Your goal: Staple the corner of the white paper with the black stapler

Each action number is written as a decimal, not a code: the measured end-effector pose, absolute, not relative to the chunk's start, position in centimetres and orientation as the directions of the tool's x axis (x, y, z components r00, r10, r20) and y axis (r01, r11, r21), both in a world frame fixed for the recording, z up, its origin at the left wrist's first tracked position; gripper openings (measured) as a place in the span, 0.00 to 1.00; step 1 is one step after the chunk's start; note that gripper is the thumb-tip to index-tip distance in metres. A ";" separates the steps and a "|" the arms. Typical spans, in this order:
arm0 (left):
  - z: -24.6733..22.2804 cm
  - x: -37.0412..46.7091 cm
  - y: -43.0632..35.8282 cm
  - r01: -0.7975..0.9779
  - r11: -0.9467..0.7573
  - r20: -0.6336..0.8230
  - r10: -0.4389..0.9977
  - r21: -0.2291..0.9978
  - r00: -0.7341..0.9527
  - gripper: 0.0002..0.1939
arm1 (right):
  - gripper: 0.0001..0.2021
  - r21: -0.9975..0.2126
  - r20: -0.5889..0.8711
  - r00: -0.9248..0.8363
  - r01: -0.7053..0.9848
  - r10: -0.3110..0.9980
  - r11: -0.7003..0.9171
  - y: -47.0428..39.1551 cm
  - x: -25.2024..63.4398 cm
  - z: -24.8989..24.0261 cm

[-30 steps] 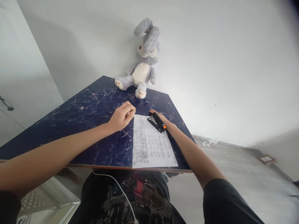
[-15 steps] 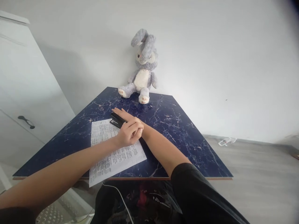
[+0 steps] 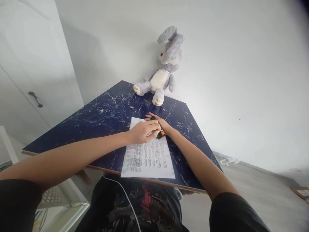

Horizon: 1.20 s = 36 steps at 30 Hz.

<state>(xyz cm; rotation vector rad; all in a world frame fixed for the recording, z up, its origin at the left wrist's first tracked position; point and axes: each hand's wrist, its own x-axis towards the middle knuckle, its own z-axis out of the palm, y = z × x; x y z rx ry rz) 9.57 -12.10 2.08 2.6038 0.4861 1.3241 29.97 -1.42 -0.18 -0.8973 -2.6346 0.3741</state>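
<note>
A black stapler (image 3: pixel 161 134) with an orange part showing at its near end is over the upper right of a printed sheet of paper (image 3: pixel 149 158). My right hand (image 3: pixel 162 121) lies along the stapler's far right side, holding it, fingers stretched out beyond it; its thumb is hidden. Across the middle of the stapler comes my left hand (image 3: pixel 143 131), fingers curled together in a pinch against it. Whatever is between these fingertips is too small or too covered to make out. Both hands hide much of the stapler and the sheet's top right part.
A dark blue marbled table (image 3: pixel 101 119) bears a small grey strip (image 3: pixel 131 107) beyond the paper. At the back, a grey plush rabbit (image 3: pixel 160 79) sits against the wall. Left stands a white cabinet (image 3: pixel 29 74). A white cable (image 3: pixel 122 190) hangs over my lap.
The view has turned, so table and rabbit appear shifted. My left hand has gone from a curled fist near my right wrist to a pinch over the stapler. The stapler's orange part now shows.
</note>
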 end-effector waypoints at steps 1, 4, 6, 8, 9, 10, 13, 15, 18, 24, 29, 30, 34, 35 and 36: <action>2.0 9.6 -11.9 0.254 -0.907 0.707 0.422 0.337 0.568 0.07 | 0.21 -0.333 0.218 -0.733 0.564 0.644 0.756 -1.1 31.5 -0.5; 1.2 9.4 -11.0 0.438 -0.801 0.562 0.599 0.409 0.571 0.09 | 0.19 -0.307 0.190 -0.660 0.663 0.727 0.683 -1.2 34.9 -1.7; 0.3 9.0 -10.3 0.539 -0.734 0.458 0.679 0.413 0.574 0.13 | 0.18 -0.327 0.224 -0.579 0.713 0.784 0.620 -1.6 36.3 -1.9; -0.6 8.7 -9.6 0.594 -0.694 0.353 0.719 0.406 0.598 0.22 | 0.15 -0.414 0.310 -0.439 0.736 0.843 0.535 -2.1 37.4 -1.0; -1.0 8.5 -9.3 0.608 -0.679 0.298 0.730 0.411 0.615 0.28 | 0.15 -0.478 0.339 -0.360 0.730 0.869 0.489 -2.4 37.8 -0.2; -1.3 8.4 -9.0 0.616 -0.669 0.248 0.735 0.416 0.631 0.33 | 0.16 -0.544 0.336 -0.302 0.711 0.892 0.446 -2.7 38.3 0.7; -1.6 8.1 -8.4 0.633 -0.654 0.148 0.735 0.414 0.662 0.41 | 0.24 -0.662 0.179 -0.349 0.649 0.920 0.375 -4.2 39.3 3.5; -1.3 7.9 -8.1 0.646 -0.656 0.110 0.729 0.390 0.675 0.41 | 0.26 -0.631 0.070 -0.478 0.659 0.876 0.410 -5.3 39.3 4.7; -0.7 7.6 -7.9 0.653 -0.666 0.077 0.719 0.361 0.690 0.41 | 0.24 -0.514 0.021 -0.599 0.680 0.801 0.522 -6.5 38.5 5.1; -0.3 7.4 -7.8 0.658 -0.654 0.076 0.728 0.373 0.681 0.41 | 0.19 -0.643 0.028 -0.739 0.503 0.674 0.578 -6.7 38.6 5.4; -0.4 7.5 -7.6 0.634 -0.674 0.100 0.711 0.379 0.696 0.39 | 0.26 -0.831 -0.062 -0.842 0.341 0.537 0.439 -6.4 40.8 5.4; -0.4 7.5 -7.6 0.630 -0.672 0.107 0.712 0.388 0.694 0.38 | 0.27 -0.855 -0.072 -0.848 0.324 0.525 0.406 -6.2 41.1 5.2; -0.6 7.6 -7.5 0.629 -0.628 0.131 0.748 0.459 0.651 0.45 | 0.29 -0.880 -0.073 -0.842 0.306 0.534 0.363 -5.6 41.8 4.2; -0.6 7.6 -7.5 0.625 -0.619 0.140 0.755 0.475 0.640 0.47 | 0.29 -0.877 -0.066 -0.840 0.306 0.538 0.370 -5.5 41.8 4.0; -0.7 7.6 -7.5 0.620 -0.614 0.152 0.760 0.488 0.632 0.49 | 0.29 -0.872 -0.059 -0.838 0.307 0.542 0.381 -5.4 41.8 3.9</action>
